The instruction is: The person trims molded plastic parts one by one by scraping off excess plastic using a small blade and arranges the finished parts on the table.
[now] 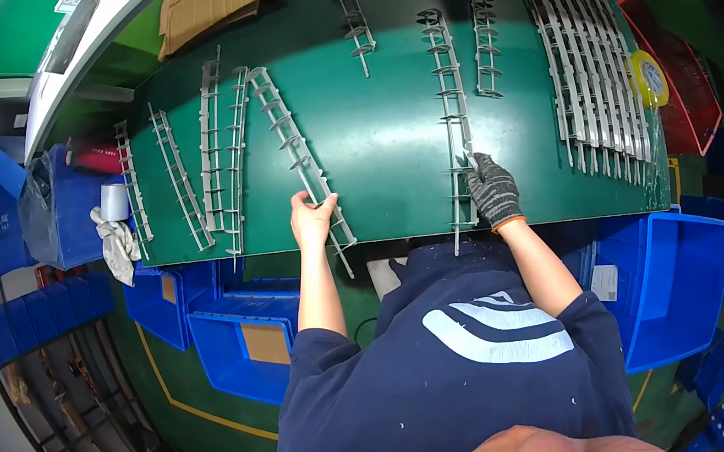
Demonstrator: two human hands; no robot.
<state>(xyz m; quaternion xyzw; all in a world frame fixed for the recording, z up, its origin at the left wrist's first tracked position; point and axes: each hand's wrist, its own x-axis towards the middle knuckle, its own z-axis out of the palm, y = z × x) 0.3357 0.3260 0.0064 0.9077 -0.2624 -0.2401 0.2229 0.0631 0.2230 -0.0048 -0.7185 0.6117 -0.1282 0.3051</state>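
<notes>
My bare left hand point(312, 220) is closed round the lower part of a long grey ladder-like strip with cross fins point(288, 135), which slants across the green table at centre left. A striped grey knit glove with an orange cuff covers my right hand point(494, 193). Its fingers are closed at the near half of another finned grey strip point(447, 75). Something small and shiny shows at those fingertips, too small to name. Both strips reach out over the table's near edge.
More finned strips lie on the green table point(391, 166), including a pair point(211, 155) at left. A dense row of strips point(583, 56) fills the right side, beside a yellow tape roll point(649, 78) and red crate point(679, 80). Blue bins point(665, 276) flank me; cardboard point(218, 4) lies at the back.
</notes>
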